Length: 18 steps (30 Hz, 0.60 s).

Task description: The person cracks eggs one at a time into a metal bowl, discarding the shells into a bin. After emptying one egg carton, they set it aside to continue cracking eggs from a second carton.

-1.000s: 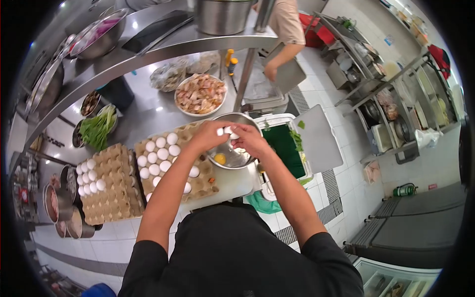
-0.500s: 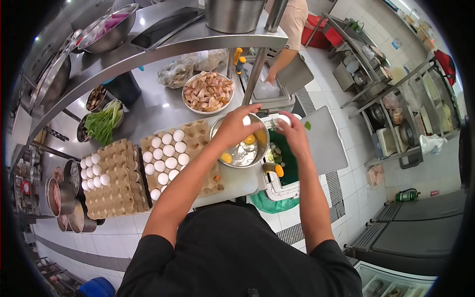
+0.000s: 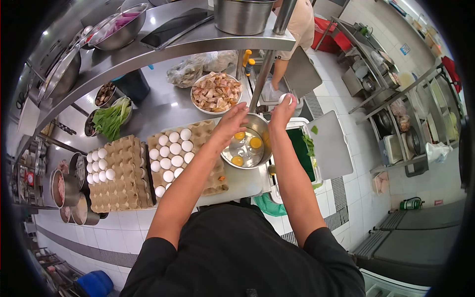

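Observation:
A steel bowl (image 3: 267, 157) holds three egg yolks (image 3: 255, 142) in clear egg white. My left hand (image 3: 230, 125) is over the bowl's left rim with its fingers stretched out, and no shell shows in it. At the bowl's right side, my right hand (image 3: 283, 113) is raised with a white eggshell (image 3: 285, 99) in its fingers; whether the shell is whole or part is hidden. Left of the bowl, a cardboard egg tray (image 3: 202, 127) carries white eggs (image 3: 175, 148). Farther left stands a stack of trays (image 3: 127, 171) with several more eggs (image 3: 100, 165).
Behind the bowl sits a bowl of chopped meat pieces (image 3: 216, 92). An open bin (image 3: 301, 148) with green scraps is at the right, its lid (image 3: 332, 148) folded out. A steel shelf (image 3: 198, 48) spans overhead. Another person's arm (image 3: 280, 72) reaches down beyond the counter.
The white shell in my left hand is gone from sight. My right hand has moved up and slightly left with its shell. Three yolks now show in the bowl instead of two.

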{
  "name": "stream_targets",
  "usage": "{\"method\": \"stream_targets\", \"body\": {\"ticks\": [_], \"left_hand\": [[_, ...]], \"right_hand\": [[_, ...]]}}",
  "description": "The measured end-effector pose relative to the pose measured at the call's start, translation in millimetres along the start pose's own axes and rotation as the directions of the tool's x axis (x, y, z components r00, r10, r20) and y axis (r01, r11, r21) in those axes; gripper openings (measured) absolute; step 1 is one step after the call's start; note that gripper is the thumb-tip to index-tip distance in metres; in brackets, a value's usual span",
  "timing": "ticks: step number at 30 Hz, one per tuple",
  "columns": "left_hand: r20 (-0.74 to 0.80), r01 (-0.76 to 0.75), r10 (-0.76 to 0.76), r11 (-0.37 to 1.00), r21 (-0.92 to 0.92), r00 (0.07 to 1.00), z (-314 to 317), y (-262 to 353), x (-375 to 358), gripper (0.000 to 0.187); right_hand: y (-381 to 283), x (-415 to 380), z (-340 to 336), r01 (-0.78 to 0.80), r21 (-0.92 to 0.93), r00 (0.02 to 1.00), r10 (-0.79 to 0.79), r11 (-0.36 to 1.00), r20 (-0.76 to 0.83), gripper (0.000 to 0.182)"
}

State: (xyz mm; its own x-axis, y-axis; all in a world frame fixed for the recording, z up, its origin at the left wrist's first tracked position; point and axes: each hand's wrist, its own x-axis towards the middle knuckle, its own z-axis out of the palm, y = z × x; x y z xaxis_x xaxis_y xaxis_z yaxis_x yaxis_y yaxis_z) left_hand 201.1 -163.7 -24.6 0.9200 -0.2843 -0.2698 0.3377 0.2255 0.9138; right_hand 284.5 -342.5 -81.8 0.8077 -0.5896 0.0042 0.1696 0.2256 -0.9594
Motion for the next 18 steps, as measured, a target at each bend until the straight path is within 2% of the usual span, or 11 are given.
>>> {"method": "stream_targets", "body": {"ticks": [1,2,3,4,6,8,9,11,12,14,18], "left_hand": [[-0.002,0.004,-0.004,0.999,0.049,1.0,-2.9,-1.0,0.7,0.063],[-0.003,0.01,-0.01,0.995,0.098,1.0,-5.3,-2.4,2.1,0.061],[-0.003,0.01,-0.009,0.995,0.097,1.0,-7.3,-3.6,4.6,0.061],[0.007,0.0,-0.001,0.991,0.134,1.0,-8.8,-5.3,8.1,0.058],[0.018,-0.009,0.006,0.986,0.167,1.0,-12.1,-11.2,15.1,0.055],[0.078,-0.266,0.254,0.905,0.332,0.964,-16.5,-19.7,20.1,0.054],[0.076,-0.263,0.252,0.907,0.329,0.965,-16.3,-16.4,20.0,0.054],[0.243,-0.356,0.29,0.884,0.302,0.926,-15.7,-5.1,18.2,0.052],[0.24,-0.352,0.287,0.887,0.3,0.927,-20.0,-7.3,21.8,0.052],[0.341,-0.341,0.2,0.836,0.429,0.919,-30.1,-12.4,26.5,0.047],[0.337,-0.306,0.121,0.756,0.578,0.934,-27.7,0.3,8.1,0.04]], "right_hand": [[17.6,12.0,3.1,0.086,0.0,0.985,-0.085,0.996,-0.152,0.037],[7.4,3.5,8.7,0.085,0.0,0.985,-0.084,0.996,-0.149,0.037],[-14.2,-13.0,17.9,-0.156,0.027,0.986,0.154,0.987,0.065,0.036],[-25.1,-21.3,21.5,-0.388,0.001,0.887,0.373,0.922,0.274,0.035],[-30.1,-20.8,13.7,-0.367,-0.005,0.893,0.354,0.93,0.279,0.033],[-38.1,-35.5,-3.1,-0.43,0.075,0.825,0.358,0.9,0.437,0.033],[-42.3,-44.9,-9.6,-0.432,0.071,0.824,0.361,0.899,0.436,0.033],[-47.8,-64.1,-23.0,-0.508,-0.089,0.687,0.465,0.857,0.558,0.032],[-47.3,-70.4,-29.0,-0.511,-0.093,0.685,0.47,0.855,0.557,0.032],[-47.6,-78.5,-38.9,-0.531,-0.175,0.581,0.507,0.829,0.637,0.033],[-41.7,-83.1,-45.6,-0.526,-0.254,0.533,0.547,0.812,0.645,0.033]]}}
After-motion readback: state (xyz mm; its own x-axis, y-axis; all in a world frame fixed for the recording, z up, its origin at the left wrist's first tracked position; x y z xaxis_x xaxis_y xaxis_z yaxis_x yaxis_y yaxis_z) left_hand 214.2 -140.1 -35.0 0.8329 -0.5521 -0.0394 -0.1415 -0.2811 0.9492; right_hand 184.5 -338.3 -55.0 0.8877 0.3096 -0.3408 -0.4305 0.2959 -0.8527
